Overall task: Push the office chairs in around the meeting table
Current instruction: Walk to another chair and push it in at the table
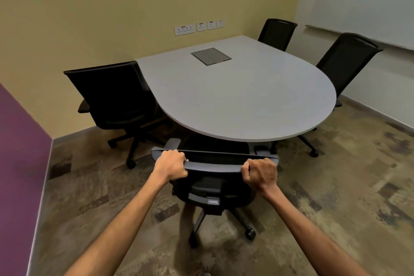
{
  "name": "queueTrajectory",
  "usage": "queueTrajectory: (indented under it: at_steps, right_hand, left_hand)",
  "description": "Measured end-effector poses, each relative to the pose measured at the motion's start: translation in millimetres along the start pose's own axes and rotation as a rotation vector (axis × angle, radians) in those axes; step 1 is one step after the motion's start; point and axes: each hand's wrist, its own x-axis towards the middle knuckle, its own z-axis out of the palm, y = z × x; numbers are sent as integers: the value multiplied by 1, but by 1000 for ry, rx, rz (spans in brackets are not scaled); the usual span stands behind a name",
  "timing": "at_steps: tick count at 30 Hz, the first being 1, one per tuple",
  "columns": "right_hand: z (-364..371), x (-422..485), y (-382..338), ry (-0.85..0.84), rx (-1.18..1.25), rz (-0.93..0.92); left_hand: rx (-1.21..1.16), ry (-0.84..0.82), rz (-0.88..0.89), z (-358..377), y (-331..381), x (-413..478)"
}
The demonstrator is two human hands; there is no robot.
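Because both hands sit on the top rail of the near chair (214, 177), one toward each end, the push should run straight and the castors are less likely to swing the seat aside. Left hand (171, 163): fingers (177, 154) curled over the rail, shut on it. Right hand (261, 173): fist-like wrap on the rail's right end, also holding it. Arms extended, so I judge the push is in hand.

Chair position: at the rounded end of the bench (235, 96), seat front and armrest tips just under the curved edge, backrest and star base out on the carpet (336, 186). Judged partly in, some travel left.

Chair appearance: black mesh back, grey top rail, grey armrest pads, a grey lumbar block with a dotted pad behind the back, black five-arm base on castors.

Outward: left chair (112, 98) stands beside the bench's left edge, turned at an angle, seat not clearly under; likely needs a push. Right chair (346, 63) is close against the curved side, its base showing on the carpet. Far chair (277, 33) is at the back right edge, only its backrest visible; whether it is fully in, cannot tell.

Bench top bare except a flush grey cable hatch (211, 56). Wall sockets (199, 27) above the far end.
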Motion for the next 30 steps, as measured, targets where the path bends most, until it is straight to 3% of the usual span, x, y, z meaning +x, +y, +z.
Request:
queueTrajectory:
  at_steps: [12, 30]
  right_hand:
    - [49, 67, -33, 43, -2, 155]
    - [62, 101, -56, 50, -22, 235]
  left_hand:
    - [-13, -17, 105, 5, -70, 94]
    - [-43, -49, 228, 14, -115, 147]
